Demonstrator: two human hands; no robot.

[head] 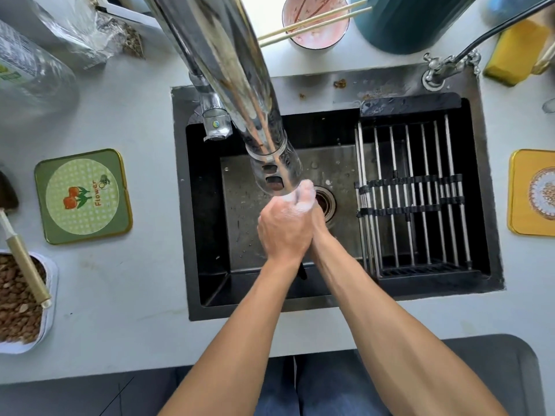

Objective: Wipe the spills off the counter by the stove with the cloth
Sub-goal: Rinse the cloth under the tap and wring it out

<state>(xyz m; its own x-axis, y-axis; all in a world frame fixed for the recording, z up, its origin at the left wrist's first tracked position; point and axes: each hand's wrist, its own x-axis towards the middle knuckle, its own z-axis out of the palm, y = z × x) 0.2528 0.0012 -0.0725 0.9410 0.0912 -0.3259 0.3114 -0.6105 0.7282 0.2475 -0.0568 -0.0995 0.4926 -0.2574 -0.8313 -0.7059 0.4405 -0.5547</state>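
Over the black sink (181, 205), my left hand (282, 232) and my right hand (317, 219) are pressed together just under the chrome faucet head (274, 172). The left hand lies on top and covers most of the right. White soap foam sits on the fingers near the drain (326, 202). No cloth shows in either hand or anywhere in view, and no stove is in view. The pale grey counter (120, 280) surrounds the sink.
A metal drying rack (420, 199) fills the sink's right half. A green coaster (82, 196), a tub of brown pellets (18, 298) and a plastic bottle (27, 76) are on the left. At the back stand a bowl with chopsticks (315, 22) and a yellow sponge (516, 52); a yellow coaster (531, 193) lies right.
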